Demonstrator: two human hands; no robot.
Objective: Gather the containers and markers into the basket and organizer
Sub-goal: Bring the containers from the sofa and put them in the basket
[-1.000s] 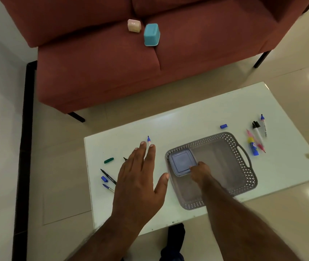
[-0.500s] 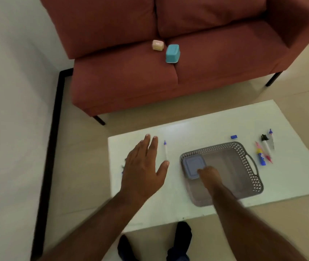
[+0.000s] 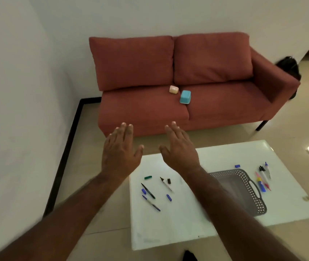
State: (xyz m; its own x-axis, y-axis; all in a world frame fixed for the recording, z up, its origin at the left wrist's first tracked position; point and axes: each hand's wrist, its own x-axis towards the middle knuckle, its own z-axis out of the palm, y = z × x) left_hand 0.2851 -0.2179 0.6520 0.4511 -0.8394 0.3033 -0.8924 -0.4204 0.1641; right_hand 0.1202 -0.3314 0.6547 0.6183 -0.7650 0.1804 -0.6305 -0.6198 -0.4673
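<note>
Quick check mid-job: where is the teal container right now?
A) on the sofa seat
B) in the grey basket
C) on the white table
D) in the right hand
A: the teal container sits on the red sofa seat beside a small pink container, beyond both empty hands.

The right forearm (image 3: 223, 196) is covering the left half of the grey basket (image 3: 244, 178), hiding its contents. Both forearms are blurring toward the lower frame edge, which is cutting them off.

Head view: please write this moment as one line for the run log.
left hand open, raised | right hand open, raised | blue container, pink container on sofa | markers on table | basket on table
</note>
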